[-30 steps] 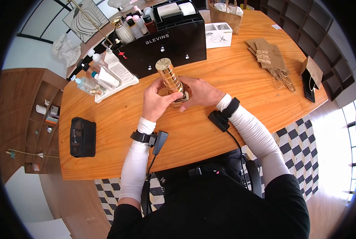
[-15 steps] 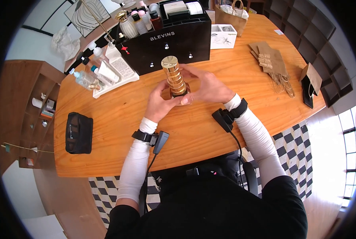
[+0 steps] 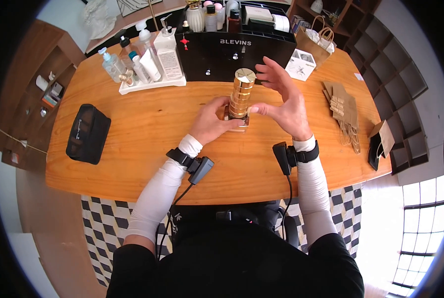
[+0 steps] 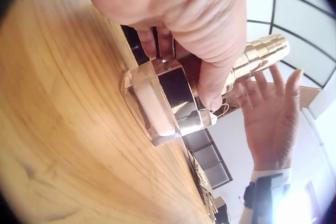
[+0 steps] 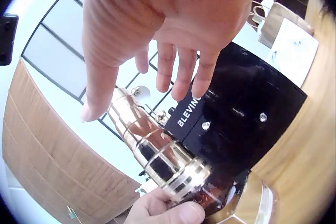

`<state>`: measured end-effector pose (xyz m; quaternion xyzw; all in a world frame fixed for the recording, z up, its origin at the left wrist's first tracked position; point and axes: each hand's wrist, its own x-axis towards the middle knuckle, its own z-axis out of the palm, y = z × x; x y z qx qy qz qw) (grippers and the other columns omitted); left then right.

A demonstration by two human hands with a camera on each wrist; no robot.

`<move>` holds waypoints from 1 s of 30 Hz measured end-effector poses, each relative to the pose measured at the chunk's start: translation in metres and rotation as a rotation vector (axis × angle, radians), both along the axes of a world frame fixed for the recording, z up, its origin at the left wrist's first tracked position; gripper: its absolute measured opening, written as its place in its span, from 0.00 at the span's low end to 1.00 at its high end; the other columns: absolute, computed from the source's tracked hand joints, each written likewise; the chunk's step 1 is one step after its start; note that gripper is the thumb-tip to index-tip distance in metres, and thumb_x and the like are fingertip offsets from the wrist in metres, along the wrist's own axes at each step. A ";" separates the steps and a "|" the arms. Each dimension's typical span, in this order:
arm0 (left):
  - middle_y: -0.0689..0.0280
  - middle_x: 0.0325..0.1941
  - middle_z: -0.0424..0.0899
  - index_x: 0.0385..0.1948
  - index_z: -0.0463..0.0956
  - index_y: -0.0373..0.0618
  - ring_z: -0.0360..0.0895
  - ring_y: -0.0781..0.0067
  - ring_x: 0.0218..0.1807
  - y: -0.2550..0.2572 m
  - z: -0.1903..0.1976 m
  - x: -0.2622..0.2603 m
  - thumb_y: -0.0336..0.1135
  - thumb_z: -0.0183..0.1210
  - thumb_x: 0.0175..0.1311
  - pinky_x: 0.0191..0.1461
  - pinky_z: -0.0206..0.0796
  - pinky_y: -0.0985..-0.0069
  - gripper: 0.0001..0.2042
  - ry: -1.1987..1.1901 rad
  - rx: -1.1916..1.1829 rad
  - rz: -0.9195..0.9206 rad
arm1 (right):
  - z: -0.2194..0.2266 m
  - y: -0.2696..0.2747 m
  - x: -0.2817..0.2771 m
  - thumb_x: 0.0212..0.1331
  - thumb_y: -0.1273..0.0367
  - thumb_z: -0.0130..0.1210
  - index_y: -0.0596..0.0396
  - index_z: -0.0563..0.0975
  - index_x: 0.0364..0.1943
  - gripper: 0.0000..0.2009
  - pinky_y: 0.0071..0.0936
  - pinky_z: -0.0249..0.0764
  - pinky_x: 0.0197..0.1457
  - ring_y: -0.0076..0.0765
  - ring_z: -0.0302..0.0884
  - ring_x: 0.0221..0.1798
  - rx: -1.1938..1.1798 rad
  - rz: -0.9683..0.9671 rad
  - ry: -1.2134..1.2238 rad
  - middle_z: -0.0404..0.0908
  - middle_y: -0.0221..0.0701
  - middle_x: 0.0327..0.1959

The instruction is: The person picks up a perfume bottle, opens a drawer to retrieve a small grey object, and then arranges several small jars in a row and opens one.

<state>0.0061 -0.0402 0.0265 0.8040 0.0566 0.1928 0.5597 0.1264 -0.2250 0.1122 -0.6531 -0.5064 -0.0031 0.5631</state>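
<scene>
A glass bottle (image 4: 144,98) with a tall, ringed gold cap (image 3: 241,94) stands upright on the wooden table. The left hand (image 3: 213,121) grips its neck area low down, thumb in front, as the left wrist view also shows. To the right of the cap is the right hand (image 3: 289,107), fingers spread and palm turned towards the cap. In the right wrist view its thumb and fingers hold nothing, and the gold cap (image 5: 152,145) slants below them. Part of the bottle is hidden behind the left thumb and fingers.
Behind the bottle stands a black drawer box (image 3: 212,54) topped with cosmetics. A white tray (image 3: 155,86) of bottles is at the back left, a black pouch (image 3: 88,134) at the left. Paper bags (image 3: 342,107) lie on the right, beside a white box (image 3: 300,64).
The right hand has come away from the bottle to the right, and its fingers have spread. The left hand stays at the bottle. The head view has shifted, bringing the table contents into different positions.
</scene>
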 end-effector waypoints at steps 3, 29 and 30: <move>0.59 0.53 0.85 0.56 0.77 0.39 0.81 0.67 0.57 -0.001 0.002 -0.003 0.38 0.76 0.52 0.63 0.70 0.69 0.29 0.026 -0.026 -0.021 | 0.014 0.003 -0.010 0.39 0.66 0.81 0.51 0.67 0.72 0.49 0.38 0.76 0.67 0.40 0.77 0.65 -0.018 0.010 -0.057 0.77 0.38 0.66; 0.58 0.47 0.85 0.47 0.82 0.38 0.82 0.58 0.50 -0.008 0.022 -0.002 0.41 0.77 0.48 0.56 0.73 0.67 0.25 0.005 0.134 0.027 | -0.007 0.018 -0.017 0.47 0.81 0.73 0.51 0.65 0.71 0.43 0.32 0.85 0.59 0.37 0.81 0.60 -0.088 0.057 -0.080 0.77 0.38 0.64; 0.58 0.47 0.85 0.47 0.82 0.38 0.82 0.58 0.50 -0.011 0.021 0.002 0.41 0.77 0.48 0.56 0.73 0.67 0.25 0.000 0.138 0.028 | -0.006 0.014 -0.016 0.47 0.81 0.73 0.51 0.65 0.71 0.43 0.32 0.85 0.59 0.37 0.81 0.60 -0.099 0.028 -0.078 0.77 0.38 0.64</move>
